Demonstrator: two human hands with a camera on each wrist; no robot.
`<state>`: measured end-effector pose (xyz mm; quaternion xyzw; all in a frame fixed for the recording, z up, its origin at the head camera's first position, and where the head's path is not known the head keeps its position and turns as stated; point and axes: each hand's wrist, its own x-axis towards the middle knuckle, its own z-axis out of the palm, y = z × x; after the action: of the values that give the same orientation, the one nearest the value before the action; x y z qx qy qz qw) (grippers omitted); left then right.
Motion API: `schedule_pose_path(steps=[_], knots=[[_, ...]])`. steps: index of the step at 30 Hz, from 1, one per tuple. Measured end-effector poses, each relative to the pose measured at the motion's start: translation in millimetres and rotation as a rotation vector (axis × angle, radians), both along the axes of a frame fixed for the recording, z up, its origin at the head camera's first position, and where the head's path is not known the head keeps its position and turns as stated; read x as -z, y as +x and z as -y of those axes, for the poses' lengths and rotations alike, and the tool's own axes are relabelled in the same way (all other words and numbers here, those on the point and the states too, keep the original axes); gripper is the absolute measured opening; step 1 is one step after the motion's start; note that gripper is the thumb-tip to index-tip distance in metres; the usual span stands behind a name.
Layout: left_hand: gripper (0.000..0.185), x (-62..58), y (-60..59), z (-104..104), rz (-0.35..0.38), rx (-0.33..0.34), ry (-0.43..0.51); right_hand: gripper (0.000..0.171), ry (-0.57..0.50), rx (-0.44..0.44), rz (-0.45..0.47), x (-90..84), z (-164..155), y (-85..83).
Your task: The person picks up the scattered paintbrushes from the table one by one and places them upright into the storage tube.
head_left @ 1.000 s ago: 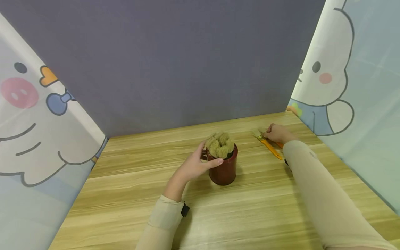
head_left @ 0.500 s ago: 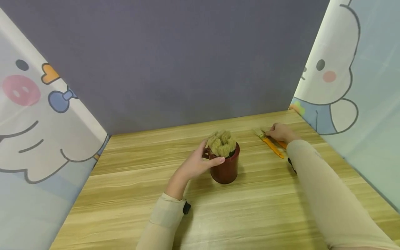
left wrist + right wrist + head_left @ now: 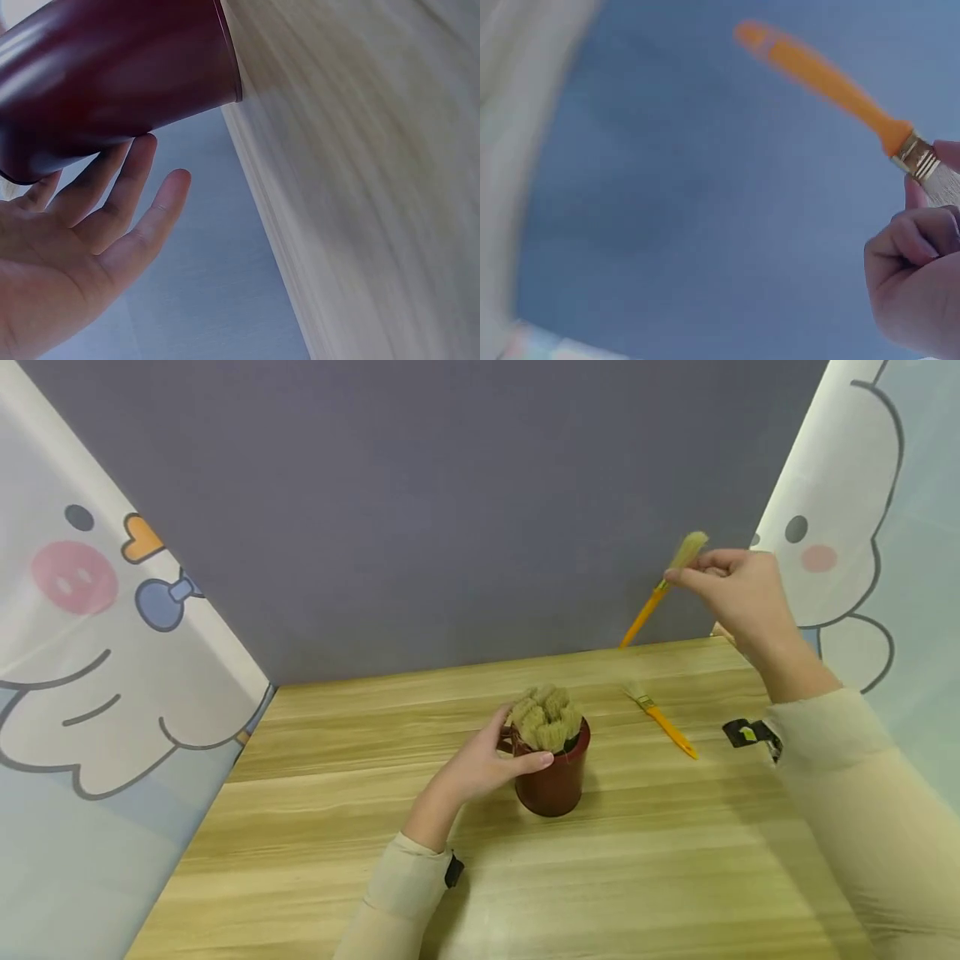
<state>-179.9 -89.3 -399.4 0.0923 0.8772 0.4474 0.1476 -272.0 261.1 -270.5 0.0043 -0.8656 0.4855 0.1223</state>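
A dark red mug (image 3: 553,775) stands in the middle of the wooden table (image 3: 315,827), packed with several brushes, bristles up (image 3: 546,717). My left hand (image 3: 480,764) curls round the mug's left side; in the left wrist view its fingers (image 3: 112,195) lie against the red wall (image 3: 112,75). My right hand (image 3: 738,589) is raised high at the right and pinches an orange-handled brush (image 3: 651,607) near its ferrule, handle pointing down-left. The right wrist view shows that brush (image 3: 832,82) against the grey wall. A second orange brush (image 3: 663,727) lies on the table.
A grey backdrop (image 3: 420,502) closes the far side of the table. Cartoon-printed curtains hang at the left (image 3: 90,635) and the right (image 3: 862,543). A small black tag (image 3: 742,732) shows at my right sleeve.
My right hand has lifted one orange brush off the table and up to the right, leaving the other brush lying there. My left hand has stayed on the mug.
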Motion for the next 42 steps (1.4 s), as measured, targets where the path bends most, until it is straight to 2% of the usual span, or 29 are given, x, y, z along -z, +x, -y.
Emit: schedule_pose_path(steps=[3, 5, 8, 11, 18, 24, 30, 36, 42], knots=[[0.119, -1.5, 2.9, -1.2, 0.007, -0.006, -0.012, 0.023, -0.113, -0.089, -0.088, -22.8, 24.3, 44.2], [0.119, -2.0, 3.8, -1.2, 0.007, -0.013, -0.018, 0.016, -0.098, -0.153, -0.133, -27.2, 39.1, 68.6], [0.118, -2.4, 3.6, -1.3, 0.007, -0.022, -0.017, 0.016, -0.035, -0.22, -0.175, -23.6, 55.2, 93.3], [0.119, -2.4, 2.5, -2.1, 0.011, -0.022, -0.01, 0.016, 0.043, -0.274, -0.202, -12.1, 64.1, 105.7], [0.113, -1.7, 0.8, -2.1, 0.005, 0.005, 0.044, 0.013, 0.219, -0.334, -0.369, 21.3, 80.8, 107.5], [0.112, -1.0, 0.6, -3.0, -0.01, 0.019, 0.053, 0.012, 0.297, -0.363, -0.392, 40.8, 87.1, 99.3], [0.115, -0.8, 1.8, -0.9, 0.002, 0.011, 0.034, 0.011, 0.401, -0.412, -0.334, 54.3, 94.9, 94.7], [0.108, -0.3, 5.1, 1.8, -0.014, 0.032, 0.045, 0.016, 0.538, -0.433, -0.208, 63.9, 100.1, 97.1], [0.099, -0.8, 5.0, 1.9, -0.039, 0.045, 0.062, 0.016, 0.554, -0.465, -0.133, 62.9, 98.9, 94.8]])
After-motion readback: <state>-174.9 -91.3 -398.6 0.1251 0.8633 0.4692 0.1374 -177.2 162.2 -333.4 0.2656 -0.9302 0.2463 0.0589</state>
